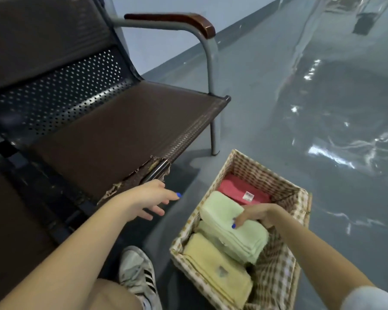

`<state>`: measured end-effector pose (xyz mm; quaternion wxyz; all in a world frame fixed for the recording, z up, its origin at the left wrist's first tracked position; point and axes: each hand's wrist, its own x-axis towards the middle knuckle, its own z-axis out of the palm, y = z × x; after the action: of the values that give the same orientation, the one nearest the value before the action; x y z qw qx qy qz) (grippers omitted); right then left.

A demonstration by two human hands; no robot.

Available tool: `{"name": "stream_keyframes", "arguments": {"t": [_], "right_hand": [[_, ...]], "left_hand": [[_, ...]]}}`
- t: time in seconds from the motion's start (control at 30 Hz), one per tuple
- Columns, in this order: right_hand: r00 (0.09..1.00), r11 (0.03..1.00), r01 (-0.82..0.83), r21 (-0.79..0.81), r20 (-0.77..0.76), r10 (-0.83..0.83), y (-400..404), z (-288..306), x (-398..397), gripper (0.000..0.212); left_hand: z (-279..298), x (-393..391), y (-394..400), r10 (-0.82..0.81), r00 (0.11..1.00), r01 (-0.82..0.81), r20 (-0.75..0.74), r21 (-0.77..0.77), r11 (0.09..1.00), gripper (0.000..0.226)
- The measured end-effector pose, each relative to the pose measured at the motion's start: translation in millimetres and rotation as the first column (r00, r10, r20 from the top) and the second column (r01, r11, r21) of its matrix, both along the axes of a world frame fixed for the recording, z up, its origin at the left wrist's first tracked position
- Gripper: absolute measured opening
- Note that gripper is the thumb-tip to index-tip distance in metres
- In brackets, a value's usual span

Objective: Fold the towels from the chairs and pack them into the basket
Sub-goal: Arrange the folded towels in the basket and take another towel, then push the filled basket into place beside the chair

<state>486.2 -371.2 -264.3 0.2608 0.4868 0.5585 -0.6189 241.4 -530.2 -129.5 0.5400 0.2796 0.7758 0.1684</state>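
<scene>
The basket (pixel 299 211) stands on the grey floor (pixel 300 121) just beside the front right corner of the brown chair (pixel 121 126), whose seat edge is torn. Three folded towels lie inside along its left wall: a red towel (pixel 238 186) at the far end, a green towel (pixel 231 229) in the middle and a yellow towel (pixel 215 269) at the near end (its label faces up). The right hand (pixel 258 214) reaches into the basket and its fingers (pixel 239 221) pinch the upper edge of the green towel, which rests tilted, partly over the yellow one. The left hand (pixel 150 199) hovers over the floor near the chair's torn front edge, fingers loosely spread, holding nothing. A white sneaker (pixel 136 274) stands by the basket's near corner.
</scene>
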Motion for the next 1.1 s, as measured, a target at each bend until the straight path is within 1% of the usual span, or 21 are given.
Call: {"name": "stream_keyframes", "arguments": {"t": [0.1,0.17,0.2,0.23,0.3,0.33,0.37,0.43,0.53,0.6,0.63,0.67,0.7,0.73,0.8,0.87,0.9,0.93,1.0,1.03,1.1], "right_hand": [[0.991,0.997,-0.037,0.074,0.133,0.027,-7.7,-34.1,-17.0,0.100],[0.983,0.987,-0.080,0.142,0.173,0.055,-11.5,-43.1,-24.9,0.108],[0.980,0.983,-0.099,0.153,0.187,0.069,-12.3,-46.7,-26.9,0.104],[0.974,0.986,-0.122,0.113,0.207,0.096,-13.3,-45.4,-28.8,0.091],[0.953,0.983,-0.183,-0.006,0.245,0.178,-12.7,-45.6,-30.8,0.041],[0.937,0.974,-0.222,-0.050,0.265,0.227,-12.6,-44.7,-31.1,0.023],[0.925,0.966,-0.247,-0.072,0.278,0.258,-13.0,-46.5,-29.8,0.017],[0.911,0.956,-0.286,-0.064,0.291,0.292,-15.7,-46.4,-30.5,0.016],[0.883,0.914,-0.396,0.093,0.313,0.351,-25.1,-46.5,-39.1,0.038],[0.842,0.836,-0.490,0.245,0.382,0.382,-34.1,-49.6,-41.9,0.050],[0.810,0.769,-0.547,0.331,0.441,0.386,-40.4,-50.4,-42.0,0.054],[0.766,0.667,-0.613,0.423,0.524,0.372,-47.8,-51.3,-39.3,0.058],[0.709,0.528,-0.688,0.498,0.618,0.341,-55.1,-53.5,-33.2,0.058],[0.702,0.415,-0.703,0.578,0.656,0.277,-63.2,-53.6,-29.6,0.056],[0.768,0.277,-0.639,0.717,0.614,0.181,-77.9,-51.4,-20.7,0.051],[0.877,0.237,-0.478,0.846,0.474,0.081,-92.4,-36.5,-10.0,0.051],[0.918,0.236,-0.394,0.888,0.395,0.047,-99.5,-26.6,-2.3,0.047],[0.946,0.267,-0.321,0.909,0.322,0.041,-108.4,-17.3,6.6,0.040],[0.995,0.370,-0.096,0.924,0.095,0.020,-127.5,-9.6,29.0,0.030],[0.999,0.408,0.034,0.912,-0.023,-0.031,-136.9,-3.3,41.9,0.027],[0.947,0.367,0.291,0.884,-0.213,-0.240,-156.4,9.1,65.6,0.024]], "left_hand": [[-2.9,-4.6,-1.2,-0.044,0.999,0.044,-0.004,-0.019,0.999,0.064],[-4.6,-6.5,-0.8,-0.070,0.997,0.069,-0.013,-0.024,0.997,0.059],[-5.6,-7.0,-0.4,-0.082,0.996,0.081,-0.021,-0.027,0.996,0.055],[-6.5,-6.4,0.2,-0.100,0.995,0.099,-0.030,-0.034,0.995,0.047],[-8.8,-4.0,1.8,-0.150,0.988,0.147,-0.046,-0.061,0.987,0.030],[-10.8,-1.9,2.9,-0.173,0.984,0.169,-0.044,-0.075,0.983,0.027],[-12.6,0.6,4.4,-0.196,0.980,0.192,-0.039,-0.090,0.977,0.026],[-15.5,5.6,6.7,-0.253,0.967,0.247,-0.035,-0.113,0.962,0.028],[-18.1,10.8,10.9,-0.302,0.953,0.296,-0.036,-0.114,0.948,0.032],[-18.1,11.7,13.1,-0.323,0.945,0.318,-0.045,-0.086,0.944,0.032],[-17.6,10.7,13.5,-0.332,0.942,0.328,-0.044,-0.080,0.941,0.032],[-17.1,11.0,13.1,-0.338,0.940,0.335,-0.034,-0.077,0.939,0.032],[-16.6,12.3,12.7,-0.345,0.938,0.342,-0.028,-0.072,0.937,0.033],[-15.1,11.3,13.0,-0.362,0.931,0.359,-0.036,-0.067,0.931,0.033],[-13.3,10.6,11.9,-0.382,0.923,0.379,-0.050,-0.051,0.924,0.031],[-11.6,10.9,8.5,-0.381,0.923,0.381,-0.062,-0.014,0.925,0.028],[-10.6,11.7,6.6,-0.366,0.928,0.369,-0.072,0.032,0.929,0.027],[-9.1,13.7,4.6,-0.342,0.935,0.351,-0.097,0.098,0.931,0.025],[-5.1,20.7,-0.4,-0.259,0.947,0.306,-0.191,0.286,0.908,0.022],[-0.6,27.1,-2.7,-0.213,0.952,0.286,-0.220,0.385,0.877,0.020],[13.1,41.3,-7.9,-0.207,0.954,0.292,-0.217,0.510,0.809,0.021]]}}
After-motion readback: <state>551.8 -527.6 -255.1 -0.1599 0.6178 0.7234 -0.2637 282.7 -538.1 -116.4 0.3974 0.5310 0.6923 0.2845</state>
